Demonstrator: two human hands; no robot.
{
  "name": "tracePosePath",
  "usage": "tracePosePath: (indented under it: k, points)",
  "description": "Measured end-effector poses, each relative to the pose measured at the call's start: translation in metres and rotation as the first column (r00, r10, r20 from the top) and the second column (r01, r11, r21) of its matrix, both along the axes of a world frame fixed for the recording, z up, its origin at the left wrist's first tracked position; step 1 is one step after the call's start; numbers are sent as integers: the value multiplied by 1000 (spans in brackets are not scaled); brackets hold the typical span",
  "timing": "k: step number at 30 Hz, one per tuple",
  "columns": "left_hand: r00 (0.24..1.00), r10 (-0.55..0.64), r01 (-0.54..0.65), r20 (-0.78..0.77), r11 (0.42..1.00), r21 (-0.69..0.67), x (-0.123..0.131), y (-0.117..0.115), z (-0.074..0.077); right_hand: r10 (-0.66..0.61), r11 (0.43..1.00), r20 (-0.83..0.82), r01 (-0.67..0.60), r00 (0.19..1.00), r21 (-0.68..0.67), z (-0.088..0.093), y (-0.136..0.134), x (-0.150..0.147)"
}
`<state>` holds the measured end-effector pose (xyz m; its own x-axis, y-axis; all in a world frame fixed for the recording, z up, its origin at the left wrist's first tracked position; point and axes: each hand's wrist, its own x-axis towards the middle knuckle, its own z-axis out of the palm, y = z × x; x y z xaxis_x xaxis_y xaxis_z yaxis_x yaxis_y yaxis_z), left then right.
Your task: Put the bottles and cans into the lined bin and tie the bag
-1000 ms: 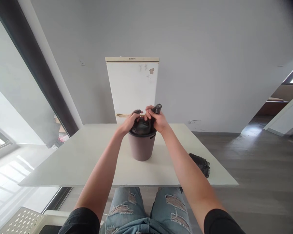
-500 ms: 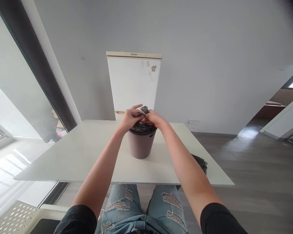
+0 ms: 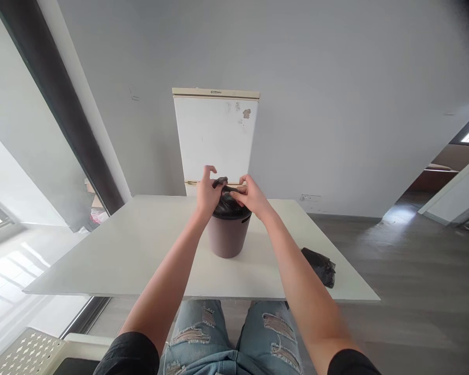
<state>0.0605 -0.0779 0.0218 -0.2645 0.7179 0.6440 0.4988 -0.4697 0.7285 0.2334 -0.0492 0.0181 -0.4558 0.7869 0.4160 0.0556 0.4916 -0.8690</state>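
A pinkish-mauve trash can (image 3: 226, 238) with a dark rim stands upright on the white table (image 3: 156, 245). A black plastic garbage bag (image 3: 229, 204) lines it, its gathered top raised above the rim. My left hand (image 3: 208, 195) pinches a bunched end of the bag on the left side. On the right, my right hand (image 3: 252, 198) has thumb and fingers closed on another part of the bag. Both hands are above the can's mouth. Farther right, a folded bundle of black plastic (image 3: 319, 266) lies on the table beside my right forearm.
Behind the table stands a white refrigerator (image 3: 214, 135) against a grey wall. A pale perforated plastic container (image 3: 25, 351) is at the lower left, below the table. My jeans-clad legs are close to the table's front edge.
My hands have moved slightly apart, and the twisted top of the bag sits lower and more to the left. The black bundle at right shows more as my right forearm shifted.
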Motion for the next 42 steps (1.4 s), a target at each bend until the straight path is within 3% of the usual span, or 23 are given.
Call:
tracePosePath:
  k: [3,5,8,11,13,15,17,21,24,29,34,42]
  points:
    - [989,59,-58,-138,998,18,2,-1,-1,-134,955,27,122,991,270,-11,-8,4]
    - [978,83,-81,-193,997,18,3,0,-1,-280,882,82,223,956,416,-18,-12,1]
    - [988,58,-66,-141,997,-50,5,2,0,-485,750,146,324,862,577,-27,-19,-6]
    - [999,-48,48,8,975,-219,2,5,5,-599,637,166,340,783,692,-34,-26,-11]
    - [976,-179,213,124,905,-369,-4,7,11,-615,604,159,332,772,725,-35,-27,-12]
    - [930,-308,369,202,781,-504,-11,8,20,-599,611,173,306,782,730,-34,-25,-11]
    - [901,-391,421,189,677,-603,-18,8,30,-550,649,214,252,807,718,-31,-20,-8]
    - [859,-509,400,46,614,-681,-25,6,45,-452,709,274,156,849,688,-18,-9,-1]
    - [845,-534,416,20,634,-652,-29,5,46,-419,735,280,141,864,664,-11,-2,3]
    - [912,-405,371,69,739,-563,-38,10,32,-314,813,222,141,923,566,-12,4,10]
    - [893,-372,449,252,743,-496,-41,13,22,-360,821,170,226,917,524,-19,0,12]
    - [848,-324,494,420,771,-402,-49,23,16,-345,854,195,221,918,470,-22,5,18]
